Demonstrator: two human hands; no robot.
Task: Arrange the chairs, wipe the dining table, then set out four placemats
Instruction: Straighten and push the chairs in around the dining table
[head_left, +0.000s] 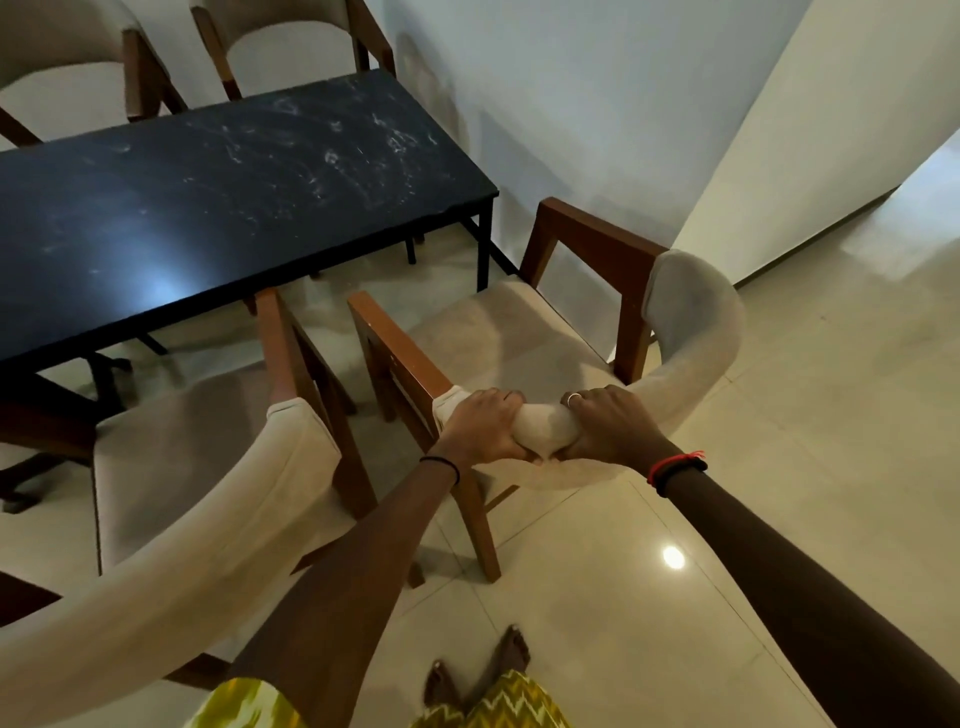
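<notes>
1 chair (519, 338) has curved beige padding and brown wooden arms.

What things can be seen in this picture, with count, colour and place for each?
table: one, black top with pale smears, upper left.
held chair: one, beige padding, brown wood frame, near the table's right corner, apart from it.
second near chair: one, same colours, left of the held chair.
far chairs: two, same colours, beyond the table.
floor: pale glossy tiles.
wall: white, right of the table.
feet: two, bare, bottom centre.
left grip: one, black wristband, curled over the held chair's backrest.
right grip: one, ring, red wristband, curled over the same backrest.
</notes>
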